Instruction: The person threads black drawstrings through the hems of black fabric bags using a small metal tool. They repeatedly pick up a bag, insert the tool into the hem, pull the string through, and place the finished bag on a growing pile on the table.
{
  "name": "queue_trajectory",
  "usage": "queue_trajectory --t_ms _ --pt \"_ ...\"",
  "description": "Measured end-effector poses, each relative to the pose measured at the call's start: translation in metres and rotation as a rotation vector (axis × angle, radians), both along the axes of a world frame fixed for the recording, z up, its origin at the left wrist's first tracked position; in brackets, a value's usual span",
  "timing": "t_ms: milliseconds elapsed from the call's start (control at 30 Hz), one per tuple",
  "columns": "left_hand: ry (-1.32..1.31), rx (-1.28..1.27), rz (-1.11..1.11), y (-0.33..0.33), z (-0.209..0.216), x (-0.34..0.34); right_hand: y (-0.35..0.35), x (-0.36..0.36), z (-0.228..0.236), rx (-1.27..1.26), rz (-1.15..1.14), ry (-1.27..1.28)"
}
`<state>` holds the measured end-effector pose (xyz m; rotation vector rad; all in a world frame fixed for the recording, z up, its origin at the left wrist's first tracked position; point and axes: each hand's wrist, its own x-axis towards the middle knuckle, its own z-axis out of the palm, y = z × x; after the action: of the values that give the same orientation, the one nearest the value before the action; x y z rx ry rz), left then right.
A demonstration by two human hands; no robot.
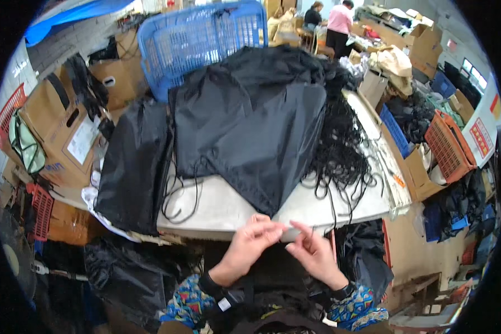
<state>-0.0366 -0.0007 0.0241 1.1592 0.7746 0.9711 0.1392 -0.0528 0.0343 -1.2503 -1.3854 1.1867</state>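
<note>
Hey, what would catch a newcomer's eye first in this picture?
Probably the heap of black drawstring bags filling the middle of the white table, with a tangle of black cords spilling to its right. Next, the left hand and right hand meeting at the table's near edge, and the blue plastic crate behind.

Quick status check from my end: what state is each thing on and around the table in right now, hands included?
Left hand: fingertips pinched together at the table's near edge; what they pinch is too small to tell.
Right hand: fingers curled, meeting the left hand.
Black drawstring bags: piled flat, cords trailing.
Black cords: loose tangle.
Blue crate: tipped on its side behind the pile.
Table: mostly covered.
</note>
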Motion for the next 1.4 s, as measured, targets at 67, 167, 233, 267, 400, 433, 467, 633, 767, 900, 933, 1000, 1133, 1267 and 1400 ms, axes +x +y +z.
queue_trajectory --t_ms 67,167,233,267,400,433,467,633,767,900,933,1000,1133,1267,1400 --pt "-0.046 0.005 -0.016 -0.005 0.006 0.006 0.009 -0.005 -0.008 0.107 0.058 -0.058" --pt "-0.224 -0.083 -0.119 -0.001 0.001 0.005 0.018 -0.008 -0.01 0.346 0.085 -0.175" --pt "-0.157 -0.08 -0.062 -0.004 0.009 0.007 0.022 -0.006 -0.009 0.323 0.099 -0.156" --pt "-0.123 -0.088 -0.032 -0.005 0.011 0.008 0.022 -0.006 -0.007 0.292 0.096 -0.152" --pt "-0.046 0.012 -0.047 -0.007 0.005 0.006 0.02 -0.005 -0.008 0.194 0.097 -0.102" --pt "-0.094 -0.009 -0.055 -0.008 0.003 0.007 0.02 -0.005 -0.01 0.155 0.094 -0.022" --pt "-0.143 -0.029 -0.063 -0.01 -0.001 0.009 0.019 -0.005 -0.011 0.115 0.091 0.058" --pt "-0.322 -0.19 0.074 -0.013 -0.008 0.011 0.01 -0.007 0.001 -0.132 0.069 0.247" --pt "-0.459 -0.198 0.16 -0.001 0.02 0.003 0.0 -0.002 -0.003 -0.064 -0.03 0.59" --pt "-0.219 -0.119 0.168 -0.003 0.03 0.004 0.006 0.011 0.02 0.203 -0.106 -0.125" --pt "-0.182 -0.1 0.175 -0.005 0.03 0.003 0.008 0.01 0.021 0.295 -0.084 -0.243" --pt "-0.201 -0.081 0.167 -0.008 0.025 0.004 0.003 0.009 0.026 0.263 -0.056 -0.279" --pt "-0.157 0.003 0.187 -0.008 0.017 0.007 0.002 0.007 0.021 0.225 0.007 -0.334" --pt "0.001 0.136 0.172 -0.007 0.018 0.006 0.004 0.009 0.025 0.077 0.115 -0.211" --pt "0.133 0.261 0.172 -0.006 0.015 0.004 0.006 0.009 0.021 0.065 0.152 -0.157"
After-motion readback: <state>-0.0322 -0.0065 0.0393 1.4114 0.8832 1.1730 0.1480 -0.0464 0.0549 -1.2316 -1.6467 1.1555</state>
